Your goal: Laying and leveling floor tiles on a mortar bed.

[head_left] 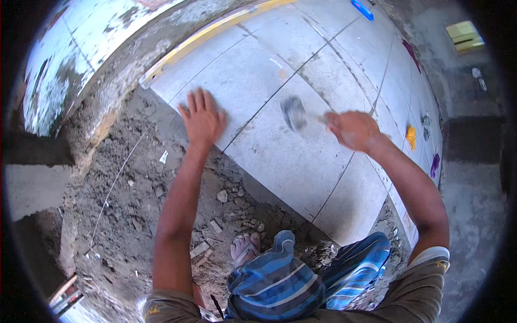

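Note:
My left hand (203,119) rests with its fingers spread on a pale floor tile (226,70), near the edge where the tiling stops. In my right hand (353,129) is the handle of a mallet, gripped in closed fingers. The mallet's dark grey head (293,113), smeared by motion, is over the tile to the right of the one under my left hand. Whether the head touches that tile I cannot tell. Thin dark joints run between the tiles.
A long yellow straightedge (199,37) lies along the tiling's far-left edge. Rough grey mortar (161,183) with stones and a thin string spreads at left and near my foot (245,247). Orange cloth (411,137), purple scraps and a blue object (362,9) lie on the tiles.

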Demonstrator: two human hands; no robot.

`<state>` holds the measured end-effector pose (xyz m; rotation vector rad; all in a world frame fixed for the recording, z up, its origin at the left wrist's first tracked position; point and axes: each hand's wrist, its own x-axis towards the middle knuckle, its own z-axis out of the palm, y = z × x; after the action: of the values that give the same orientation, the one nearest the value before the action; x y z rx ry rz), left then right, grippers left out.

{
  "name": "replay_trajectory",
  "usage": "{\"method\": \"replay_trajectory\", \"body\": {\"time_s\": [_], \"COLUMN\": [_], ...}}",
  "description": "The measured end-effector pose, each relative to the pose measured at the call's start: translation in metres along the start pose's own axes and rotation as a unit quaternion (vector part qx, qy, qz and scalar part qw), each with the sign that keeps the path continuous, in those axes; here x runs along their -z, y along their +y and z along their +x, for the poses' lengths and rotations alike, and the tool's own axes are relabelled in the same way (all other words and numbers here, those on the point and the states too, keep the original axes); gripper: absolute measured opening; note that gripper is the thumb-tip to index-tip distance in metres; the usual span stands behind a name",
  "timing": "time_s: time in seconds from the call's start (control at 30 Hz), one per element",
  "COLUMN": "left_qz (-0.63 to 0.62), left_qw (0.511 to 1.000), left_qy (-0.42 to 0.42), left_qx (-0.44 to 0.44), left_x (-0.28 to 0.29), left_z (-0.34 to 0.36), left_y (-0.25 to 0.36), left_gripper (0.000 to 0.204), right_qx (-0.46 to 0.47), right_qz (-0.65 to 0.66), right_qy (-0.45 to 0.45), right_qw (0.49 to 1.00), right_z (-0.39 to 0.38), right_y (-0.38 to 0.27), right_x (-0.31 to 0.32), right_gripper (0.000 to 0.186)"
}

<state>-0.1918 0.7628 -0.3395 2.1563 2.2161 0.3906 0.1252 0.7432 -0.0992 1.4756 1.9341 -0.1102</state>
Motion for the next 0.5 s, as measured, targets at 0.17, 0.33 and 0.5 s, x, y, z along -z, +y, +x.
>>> {"method": "replay_trajectory", "body": {"time_s": [0.17, 0.33, 0.5], "left_qz": [-0.192, -0.195, -0.168], "left_qw": [0.975, 0.977, 0.984], "left_qy": [0.007, 0.059, 0.053], "left_qx": [-0.108, -0.07, -0.03], "left_x": [0.004, -0.007, -0.012], "left_z": [-0.044, -0.048, -0.049], "left_y": [0.07, 0.103, 0.11], "left_gripper": [0.037, 0.026, 0.027], "right_qx": [-0.022, -0.039, 0.051], "right_qz": [0.004, 0.173, -0.029], "right_qy": [-0.057, 0.16, -0.065], "right_qw": [0.998, 0.971, 0.996], "right_z": [-0.051, -0.058, -0.051], "right_y": [0.012, 0.001, -0.011], "right_x": [-0.009, -0.028, -0.058], "right_gripper": [0.027, 0.037, 0.034]}}
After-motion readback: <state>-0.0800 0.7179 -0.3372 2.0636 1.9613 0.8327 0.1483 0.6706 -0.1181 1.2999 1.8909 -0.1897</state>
